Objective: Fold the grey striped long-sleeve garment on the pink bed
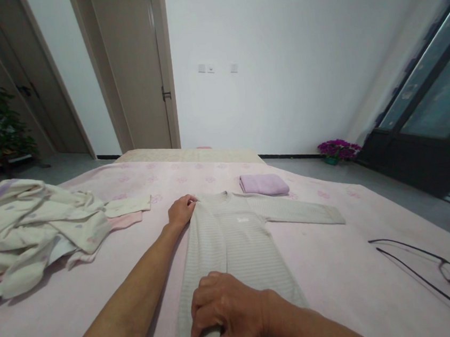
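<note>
The striped shirt (243, 241) lay flat on the pink cloth (328, 275), its collar toward the far edge and one sleeve stretched toward the right edge. The left hand (182, 210), fingers bent and close together, touched the shirt's left shoulder; whether they pinched the fabric could not be told. The right hand (227, 310), nearer the close edge, had its fingers curled round gathered fabric, gripping it against the thumb.
</note>
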Tool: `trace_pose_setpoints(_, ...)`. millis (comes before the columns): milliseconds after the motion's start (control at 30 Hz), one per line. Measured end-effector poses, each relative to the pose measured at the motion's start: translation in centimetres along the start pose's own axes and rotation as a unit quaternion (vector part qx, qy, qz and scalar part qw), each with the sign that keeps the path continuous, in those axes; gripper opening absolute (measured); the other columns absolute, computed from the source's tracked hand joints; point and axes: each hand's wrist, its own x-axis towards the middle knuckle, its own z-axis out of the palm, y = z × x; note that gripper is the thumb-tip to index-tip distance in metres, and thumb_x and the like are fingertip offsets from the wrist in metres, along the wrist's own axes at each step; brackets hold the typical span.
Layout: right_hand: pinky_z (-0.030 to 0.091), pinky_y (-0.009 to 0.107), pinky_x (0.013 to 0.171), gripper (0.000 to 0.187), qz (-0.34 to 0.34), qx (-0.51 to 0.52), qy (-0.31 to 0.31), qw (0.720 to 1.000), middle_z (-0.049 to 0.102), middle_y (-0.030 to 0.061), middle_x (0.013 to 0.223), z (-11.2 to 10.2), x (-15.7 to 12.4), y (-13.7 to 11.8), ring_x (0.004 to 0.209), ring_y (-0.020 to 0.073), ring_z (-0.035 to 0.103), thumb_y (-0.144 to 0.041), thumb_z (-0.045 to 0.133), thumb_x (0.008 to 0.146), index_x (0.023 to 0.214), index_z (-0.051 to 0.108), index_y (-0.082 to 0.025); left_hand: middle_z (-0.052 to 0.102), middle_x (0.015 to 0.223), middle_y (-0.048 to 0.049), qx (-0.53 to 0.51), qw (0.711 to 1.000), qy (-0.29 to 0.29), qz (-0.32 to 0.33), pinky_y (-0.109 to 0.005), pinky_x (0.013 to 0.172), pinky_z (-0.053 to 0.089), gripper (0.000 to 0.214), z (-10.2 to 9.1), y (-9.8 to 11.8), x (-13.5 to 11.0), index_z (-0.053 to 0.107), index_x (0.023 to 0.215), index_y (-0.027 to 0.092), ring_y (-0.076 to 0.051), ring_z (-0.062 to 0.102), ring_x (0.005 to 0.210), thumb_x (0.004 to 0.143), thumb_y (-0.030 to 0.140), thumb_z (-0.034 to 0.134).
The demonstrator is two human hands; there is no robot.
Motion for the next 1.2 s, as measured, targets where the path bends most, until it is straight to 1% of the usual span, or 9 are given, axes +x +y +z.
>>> trace_pose_setpoints(133,0.042,0.030,0.092,0.043,0.005,0.148,0.030,0.989,0.069,0.0008,0.087,-1.3,0.6,-1.0,0.085,0.0132,0.063,-0.061,0.056,0.090,0.088,0.072,-0.021,0.074,0.099,0.0004,0.003,1.000,-0.006,-0.009,-0.026,0.068,0.042,0.020,0.1,-0.2,0.0,0.071,0.101,0.028,-0.018,0.065,0.089,0.089,0.032,0.056)
trace_pose_setpoints(233,0.046,0.028,0.090,0.056,0.040,0.234,0.061,0.970,0.071,0.0039,0.085,-2.0,1.0,-1.8,0.085,0.0129,0.065,-0.062,0.038,0.099,0.084,0.070,-0.018,0.074,0.100,-0.0001,0.004,1.000,-0.007,-0.008,-0.026,0.069,0.042,0.020,0.2,-0.3,0.0,0.071,0.102,0.027,-0.018,0.065,0.089,0.089,0.031,0.055)
trace_pose_setpoints(367,0.044,0.035,0.097,0.056,0.072,0.124,0.118,0.983,0.072,0.0084,0.106,-1.4,1.0,-1.9,0.099,0.0172,0.065,-0.068,0.048,0.092,0.102,0.070,-0.018,0.073,0.101,-0.0009,0.007,1.000,-0.004,0.001,-0.026,0.069,0.043,0.020,0.3,-0.4,0.1,0.070,0.102,0.025,-0.018,0.065,0.090,0.090,0.030,0.055)
trace_pose_setpoints(500,0.034,0.039,0.110,0.052,0.023,0.016,0.029,0.999,0.061,0.0076,0.137,-0.8,0.6,-1.7,0.128,0.0209,0.053,-0.061,0.054,0.092,0.127,0.063,-0.024,0.071,0.101,-0.0021,0.018,1.000,0.002,0.009,-0.027,0.072,0.045,0.020,0.3,-0.3,0.0,0.069,0.102,0.025,-0.018,0.065,0.091,0.090,0.030,0.054)
trace_pose_setpoints(667,0.036,0.032,0.108,0.033,0.000,0.008,0.034,0.999,0.071,0.0050,0.120,-0.8,0.7,-1.1,0.118,0.0149,0.061,-0.047,0.052,0.098,0.110,0.069,-0.020,0.066,0.113,-0.0080,0.046,0.997,0.050,0.037,-0.034,0.090,0.045,0.023,-0.3,0.7,-1.7,0.068,0.106,0.022,-0.023,0.062,0.105,0.093,0.030,0.050)
trace_pose_setpoints(800,0.040,0.035,0.103,0.024,0.039,-0.032,0.087,0.995,0.072,0.0048,0.114,-0.8,0.8,-0.6,0.108,0.0166,0.064,-0.039,0.058,0.093,0.103,0.068,-0.021,0.067,0.115,-0.0085,0.077,0.981,0.109,0.141,-0.037,0.099,0.043,0.024,-0.8,2.3,-3.9,0.068,0.107,0.021,-0.023,0.060,0.110,0.095,0.027,0.049)
trace_pose_setpoints(867,0.040,0.038,0.103,0.022,0.066,-0.066,0.099,0.991,0.071,0.0056,0.117,-0.9,0.7,-0.5,0.111,0.0192,0.062,-0.035,0.061,0.090,0.106,0.068,-0.021,0.068,0.117,-0.0084,0.098,0.977,0.083,0.170,-0.036,0.101,0.043,0.025,-0.9,3.5,-4.9,0.068,0.110,0.021,-0.023,0.061,0.111,0.095,0.025,0.048)
trace_pose_setpoints(1033,0.040,0.038,0.104,0.029,0.101,-0.101,0.080,0.987,0.066,0.0075,0.126,-1.2,0.4,-0.6,0.116,0.0203,0.058,-0.028,0.060,0.090,0.117,0.065,-0.020,0.064,0.132,-0.0147,0.177,0.973,-0.027,0.144,-0.044,0.109,0.036,0.034,0.0,6.1,-6.8,0.064,0.123,0.018,-0.029,0.058,0.122,0.095,0.031,0.049)
trace_pose_setpoints(1200,0.040,0.037,0.104,0.028,0.097,-0.101,0.063,0.988,0.065,0.0067,0.126,-1.4,0.3,-0.7,0.116,0.0199,0.059,-0.028,0.059,0.090,0.117,0.064,-0.020,0.036,0.158,-0.0185,0.187,0.970,-0.109,0.109,-0.054,0.117,0.021,0.058,0.9,6.3,-7.6,0.045,0.147,0.019,-0.035,0.031,0.147,0.097,0.049,0.045)
